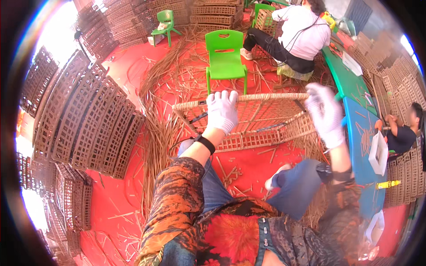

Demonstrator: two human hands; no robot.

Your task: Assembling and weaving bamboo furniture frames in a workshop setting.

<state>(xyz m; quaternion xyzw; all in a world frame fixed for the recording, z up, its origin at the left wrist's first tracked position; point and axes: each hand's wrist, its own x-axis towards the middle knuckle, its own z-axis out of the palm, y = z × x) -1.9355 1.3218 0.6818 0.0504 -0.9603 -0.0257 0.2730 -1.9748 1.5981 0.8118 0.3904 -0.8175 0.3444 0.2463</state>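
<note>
A wicker basket [262,141] with open lattice sides stands tilted in front of me, its wrapped rim [266,97] running across the top. My left hand [223,111], in a white glove, is closed over this rim left of its middle, fingers curled across it. At the rim's right corner is my right hand [326,116], also gloved in white. Motion smears its fingers, so whether they grip the corner I cannot make out. Long, loose cane strips [160,133] lie left of the basket.
Stacked lattice baskets [84,117] rise on the left. A green chair [226,60] stands beyond the basket. A seated person [301,33] works at the back right. Along the right runs a blue table [361,155] with a white tray [378,153]; another person [401,133] sits past it.
</note>
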